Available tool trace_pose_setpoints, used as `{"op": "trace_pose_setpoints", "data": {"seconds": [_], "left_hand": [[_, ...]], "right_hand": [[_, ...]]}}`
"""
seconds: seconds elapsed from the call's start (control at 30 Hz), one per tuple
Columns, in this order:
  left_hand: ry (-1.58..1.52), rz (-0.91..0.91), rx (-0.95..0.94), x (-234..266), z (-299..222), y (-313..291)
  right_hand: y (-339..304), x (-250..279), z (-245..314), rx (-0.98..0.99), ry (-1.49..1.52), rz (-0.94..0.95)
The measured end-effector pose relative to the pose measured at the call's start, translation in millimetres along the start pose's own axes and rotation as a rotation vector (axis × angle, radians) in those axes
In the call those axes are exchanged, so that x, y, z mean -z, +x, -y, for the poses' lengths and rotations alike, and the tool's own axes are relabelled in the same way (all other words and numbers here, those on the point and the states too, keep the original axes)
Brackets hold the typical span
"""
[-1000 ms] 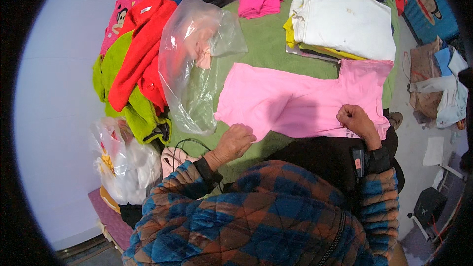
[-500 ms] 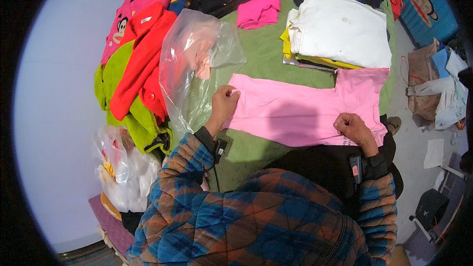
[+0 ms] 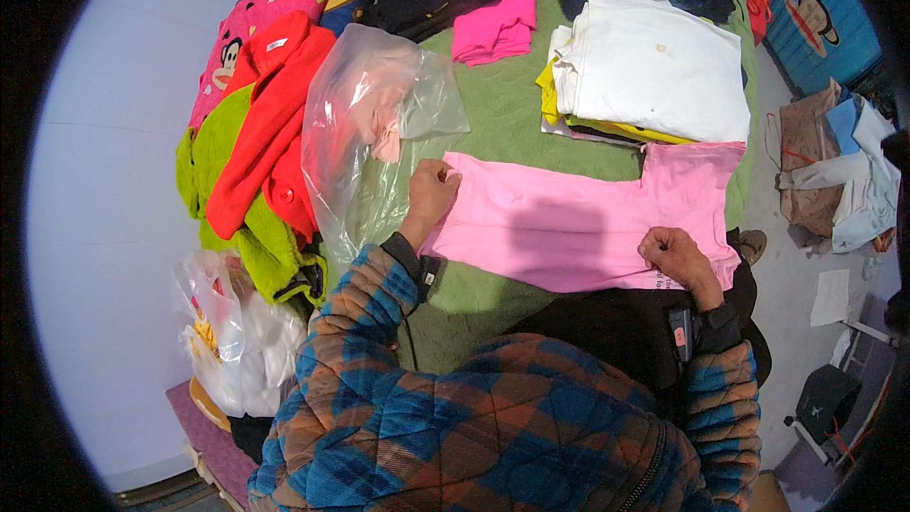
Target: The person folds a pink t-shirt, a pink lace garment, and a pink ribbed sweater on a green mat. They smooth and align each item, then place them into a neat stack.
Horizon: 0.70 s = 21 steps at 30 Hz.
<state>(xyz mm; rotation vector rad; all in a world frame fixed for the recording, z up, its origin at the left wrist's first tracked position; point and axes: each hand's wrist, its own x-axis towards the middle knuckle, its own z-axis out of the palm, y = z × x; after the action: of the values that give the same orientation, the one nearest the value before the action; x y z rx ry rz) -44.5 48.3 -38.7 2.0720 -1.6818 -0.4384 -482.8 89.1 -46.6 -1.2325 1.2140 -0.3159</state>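
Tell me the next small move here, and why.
Probably fold the sleeve in with the right hand: it juts toward the white stack, while the rest of the pink shirt lies nearly flat, the left hand at its left end.

Pink garment (image 3: 569, 199), green cover (image 3: 502, 100), red coat (image 3: 270, 133), blue and brown plaid jacket (image 3: 455, 417).

Beyond the flat, light-pink cloth garment (image 3: 559, 213), a bare strip of green quilted bed cover (image 3: 512, 118) offers passage, with a folded hot-pink cloth (image 3: 497, 21) farther out. Left of the garment, a crumpled clear plastic bag (image 3: 346, 133) obstructs; beyond its right end rises a white-topped folded stack (image 3: 649, 66) (contact is hard to tell). Dark trousers (image 3: 597, 322) crowd its near side.
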Motion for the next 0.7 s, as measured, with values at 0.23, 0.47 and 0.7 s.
{"op": "trace_pose_setpoints", "data": {"seconds": [0.23,0.47,0.7], "left_hand": [[0.123,-0.092,-0.123,9.8,28.8,6.6],[0.049,0.007,0.004,18.5,16.8,18.5],[-0.163,0.083,0.331,-0.3,10.2,32.6]], "right_hand": [[1.3,1.0,-4.3,0.029,-0.061,-0.024],[0.7,0.4,-1.8,0.021,-0.063,-0.025],[-2.8,1.3,4.5,0.030,-0.035,-0.010]]}}
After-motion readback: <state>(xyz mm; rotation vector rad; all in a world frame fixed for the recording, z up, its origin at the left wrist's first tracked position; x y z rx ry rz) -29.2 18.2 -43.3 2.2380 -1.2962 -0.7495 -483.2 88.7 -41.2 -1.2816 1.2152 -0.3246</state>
